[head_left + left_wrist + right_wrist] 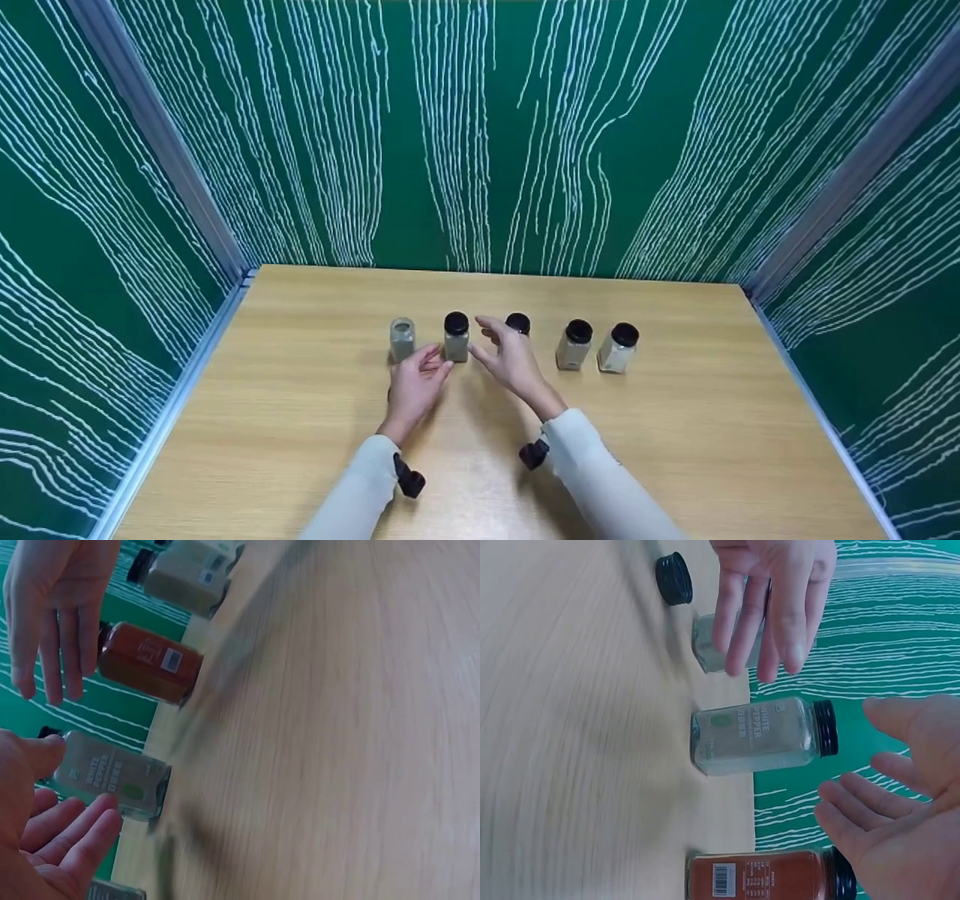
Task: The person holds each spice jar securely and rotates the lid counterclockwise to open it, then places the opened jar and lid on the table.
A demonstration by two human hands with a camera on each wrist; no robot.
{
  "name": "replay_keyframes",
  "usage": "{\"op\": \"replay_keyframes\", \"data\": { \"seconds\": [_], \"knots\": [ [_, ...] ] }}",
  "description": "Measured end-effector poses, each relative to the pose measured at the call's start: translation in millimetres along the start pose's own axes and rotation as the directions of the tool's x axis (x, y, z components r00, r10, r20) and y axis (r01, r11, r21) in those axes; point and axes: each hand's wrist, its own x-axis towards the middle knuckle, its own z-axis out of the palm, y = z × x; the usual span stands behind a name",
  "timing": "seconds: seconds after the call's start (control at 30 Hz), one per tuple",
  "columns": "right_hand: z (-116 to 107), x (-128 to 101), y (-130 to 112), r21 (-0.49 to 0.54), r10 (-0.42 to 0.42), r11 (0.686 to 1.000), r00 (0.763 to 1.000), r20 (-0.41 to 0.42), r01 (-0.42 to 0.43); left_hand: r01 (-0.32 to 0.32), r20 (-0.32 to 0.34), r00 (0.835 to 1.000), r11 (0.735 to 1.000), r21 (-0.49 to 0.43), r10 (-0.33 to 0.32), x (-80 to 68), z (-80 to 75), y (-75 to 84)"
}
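A glass jar of white pepper (456, 346) with a black lid stands upright on the table, between my two hands. My left hand (415, 388) is at its left, fingers relaxed and close to the glass, holding nothing. Just right of the jar, my right hand (514, 364) is spread, thumb apart from the fingers, with nothing in its grasp. In the right wrist view the label of the white pepper jar (754, 736) shows, and the right palm (900, 802) faces its lid. The left wrist view has the left thumb and fingers (82, 840) around the jar's near side.
A lidless glass jar (402, 343) stands left of the pepper jar; a loose black lid (673, 579) lies on the table before it. A jar of red-brown spice (150, 661) is partly behind my right hand. Two more black-lidded jars (574, 349) stand farther right. Green walls surround the table.
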Motion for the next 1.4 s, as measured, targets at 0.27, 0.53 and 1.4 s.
{"op": "replay_keyframes", "data": {
  "seconds": [0.27,0.53,1.4],
  "knots": [
    [8,3,2,0.012,0.02,1.0,0.999,0.027,-0.02,0.007,-0.016,1.0,0.999,0.037,-0.006,3.8,9.7,-3.5],
    [15,6,8,0.07,0.007,0.998,1.0,0.008,-0.008,0.039,0.005,0.999,0.999,0.013,-0.039,9.1,18.1,-8.4],
    [21,9,13,0.095,0.06,0.994,0.998,0.01,-0.06,0.056,0.006,0.998,0.982,-0.179,-0.056,29.4,35.2,-24.6]
  ]
}}
